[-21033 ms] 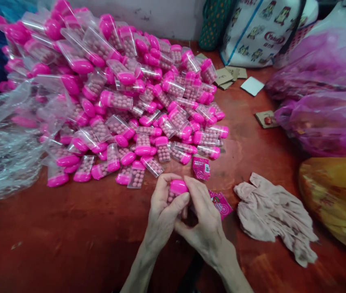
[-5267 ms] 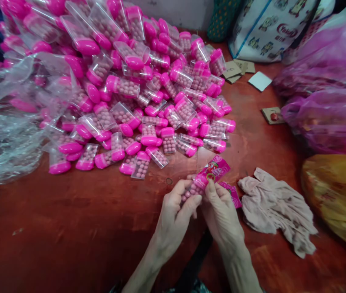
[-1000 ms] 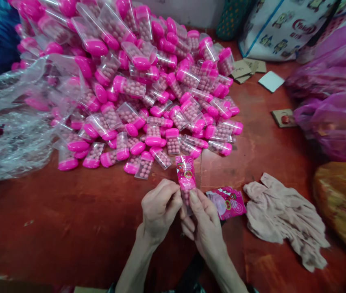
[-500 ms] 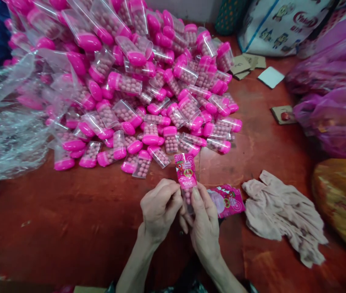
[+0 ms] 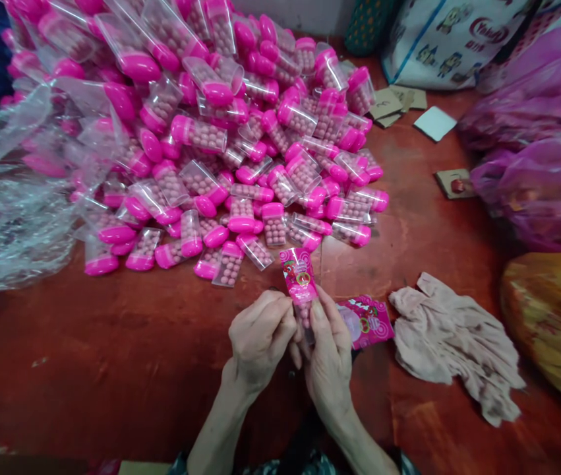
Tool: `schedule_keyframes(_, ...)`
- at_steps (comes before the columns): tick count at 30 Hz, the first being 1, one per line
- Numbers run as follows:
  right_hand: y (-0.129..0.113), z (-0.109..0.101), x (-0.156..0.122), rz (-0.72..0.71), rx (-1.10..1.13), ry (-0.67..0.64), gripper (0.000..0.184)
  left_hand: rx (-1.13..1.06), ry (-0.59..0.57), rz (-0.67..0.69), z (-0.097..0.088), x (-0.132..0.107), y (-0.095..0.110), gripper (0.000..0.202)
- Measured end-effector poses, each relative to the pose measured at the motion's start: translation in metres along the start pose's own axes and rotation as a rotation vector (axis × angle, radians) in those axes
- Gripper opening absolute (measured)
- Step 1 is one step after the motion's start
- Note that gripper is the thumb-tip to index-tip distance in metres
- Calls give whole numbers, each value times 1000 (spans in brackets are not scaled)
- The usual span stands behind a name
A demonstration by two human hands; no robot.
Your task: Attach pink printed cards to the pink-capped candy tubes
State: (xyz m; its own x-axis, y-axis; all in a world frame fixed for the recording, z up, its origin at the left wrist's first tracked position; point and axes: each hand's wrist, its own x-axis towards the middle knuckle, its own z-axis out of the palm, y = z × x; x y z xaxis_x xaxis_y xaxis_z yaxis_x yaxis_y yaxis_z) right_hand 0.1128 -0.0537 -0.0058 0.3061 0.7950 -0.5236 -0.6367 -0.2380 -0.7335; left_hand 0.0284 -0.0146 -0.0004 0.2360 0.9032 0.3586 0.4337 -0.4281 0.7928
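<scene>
Head view: right hand point(image 5: 328, 359) grips a small clear plastic bottle point(image 5: 304, 312) of round pink balls, near upright over the front middle of the surface point(image 5: 136, 369). Glossy printed pink sleeve point(image 5: 298, 276) covers its top end. Left hand point(image 5: 260, 335) curled in a loose fist just beside the bottle; can't tell if it pinches anything. Surface: smooth, red-brown, scuffed. Behind: heap of bottles point(image 5: 206, 137), hard clear bodies, shiny rounded pink caps. Crinkly clear film point(image 5: 23, 227) lies left, cut off by the frame. Flat pink packet point(image 5: 374, 322) sits right of the hands, corner hidden by the right one. Cloth point(image 5: 458, 343) beyond it: matte, crumpled. Yellow bag point(image 5: 552, 316) and filmy purple bag point(image 5: 542, 185) cut off at right, contents unclear. Bottle's lower end mostly hidden by fingers.
</scene>
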Motion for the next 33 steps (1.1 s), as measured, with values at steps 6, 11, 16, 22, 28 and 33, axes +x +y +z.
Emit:
schedule_keyframes(6, -5, 1, 2, -110, -107, 117, 24, -24, -16, 35, 6, -4, 6, 15)
schedule_keyframes(11, -10, 0, 5, -175, -212, 156, 31, -214, 10, -92, 7, -6, 8, 21)
schedule_keyframes(16, -4, -4, 6, -311, -453, 166, 37, -565, -148, -452, 8, 0, 9, 21)
schedule_keyframes(22, -6, -12, 2, -531, -776, 62, 31, -760, -121, -671, 14, -1, 19, 22)
schedule_keyframes(28, -34, -6, 7, -618, -714, 58, 21, -902, -209, -764, 7, -1, 14, 19)
schedule_keyframes(33, -38, -1, 12, -401, -600, 6, 11, -853, -226, -728, 5, -2, 15, 13)
